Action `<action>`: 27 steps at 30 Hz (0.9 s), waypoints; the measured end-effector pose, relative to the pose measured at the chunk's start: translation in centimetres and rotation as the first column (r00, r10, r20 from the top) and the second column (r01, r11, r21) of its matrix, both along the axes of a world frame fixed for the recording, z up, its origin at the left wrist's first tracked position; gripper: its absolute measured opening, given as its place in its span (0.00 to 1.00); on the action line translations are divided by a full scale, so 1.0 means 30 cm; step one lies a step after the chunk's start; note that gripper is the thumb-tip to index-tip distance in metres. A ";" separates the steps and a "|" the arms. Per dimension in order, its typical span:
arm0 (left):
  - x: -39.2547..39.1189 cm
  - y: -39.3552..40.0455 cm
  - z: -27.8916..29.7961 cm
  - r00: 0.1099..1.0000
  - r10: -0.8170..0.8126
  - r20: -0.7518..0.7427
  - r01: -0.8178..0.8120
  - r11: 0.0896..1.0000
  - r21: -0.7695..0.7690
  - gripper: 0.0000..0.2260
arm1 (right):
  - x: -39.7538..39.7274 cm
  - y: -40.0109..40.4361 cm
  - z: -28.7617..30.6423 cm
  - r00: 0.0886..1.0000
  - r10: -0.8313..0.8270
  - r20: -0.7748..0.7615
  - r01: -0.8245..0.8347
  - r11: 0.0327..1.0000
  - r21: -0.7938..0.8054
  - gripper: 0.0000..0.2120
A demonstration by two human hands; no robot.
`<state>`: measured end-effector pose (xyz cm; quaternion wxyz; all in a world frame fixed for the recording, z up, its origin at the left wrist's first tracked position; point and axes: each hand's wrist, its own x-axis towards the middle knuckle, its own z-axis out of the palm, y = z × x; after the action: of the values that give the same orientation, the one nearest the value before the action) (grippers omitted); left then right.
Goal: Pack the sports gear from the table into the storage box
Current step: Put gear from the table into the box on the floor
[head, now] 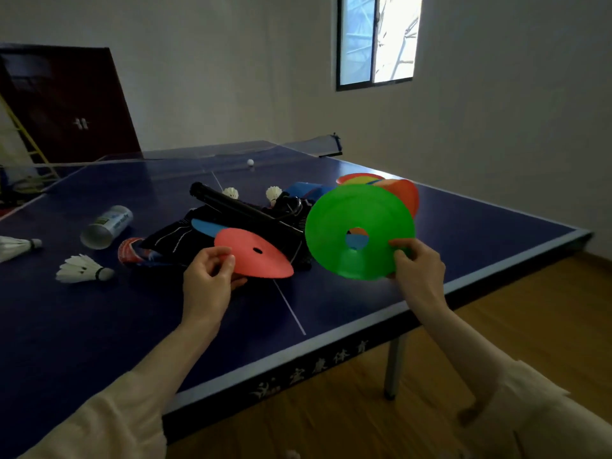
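- Your left hand [208,273] pinches the rim of a red disc cone [253,253], its far edge over the black bag [231,223]; your right hand [419,270] grips a green disc cone [359,231] held up on edge above the table [463,233].
- Both grips are thin rim pinches, so you could let a cone slip or flip free if you swing it quickly.
- The storage box is nowhere in view, so you may have to turn blind with both hands full.
- The loose ping-pong ball [250,162] could roll if you jolt the table.
- Count: two cones in hand, a blue one [205,227] on the bag, a small stack [394,187] behind.
- Shuttlecocks: four in view.
- One tube [106,226], lying on its side.
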<state>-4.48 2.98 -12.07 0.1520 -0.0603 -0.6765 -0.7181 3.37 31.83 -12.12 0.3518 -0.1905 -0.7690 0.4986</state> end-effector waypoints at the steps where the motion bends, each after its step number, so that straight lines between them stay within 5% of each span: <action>1: 0.035 0.019 0.008 1.000 -0.002 -0.025 0.002 1.000 -0.005 0.05 | 0.050 0.011 -0.001 1.000 0.016 0.009 -0.016 1.000 -0.012 0.13; 6: 0.254 0.176 0.060 0.981 -0.113 -0.157 0.114 0.993 0.000 0.06 | 0.338 0.077 -0.049 0.999 0.040 -0.010 -0.041 0.988 -0.149 0.17; 12: 0.496 0.378 -0.004 0.916 -0.362 -0.176 0.342 0.930 -0.131 0.07 | 0.744 0.171 -0.160 0.981 -0.192 -0.003 0.188 0.966 -0.179 0.32; 22: 0.814 0.691 -0.380 0.723 -0.658 0.209 0.690 0.675 -0.262 0.12 | 1.251 0.336 -0.463 0.850 -0.364 0.381 0.473 0.845 -0.248 0.33; 24: 0.836 0.751 -0.469 0.604 -0.701 0.380 0.797 0.543 -0.264 0.23 | 1.291 0.361 -0.518 0.806 -0.378 0.456 0.515 0.826 -0.227 0.32; 27: 0.865 0.814 -0.603 0.398 -0.628 0.668 0.911 0.187 -0.368 0.43 | 1.333 0.396 -0.571 0.734 -0.372 0.568 0.565 0.799 -0.206 0.32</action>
<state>21.46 27.39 -30.15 -0.4062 -0.3156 -0.7728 -0.3717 43.38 43.71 -29.25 0.2142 -0.5659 -0.6511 0.4581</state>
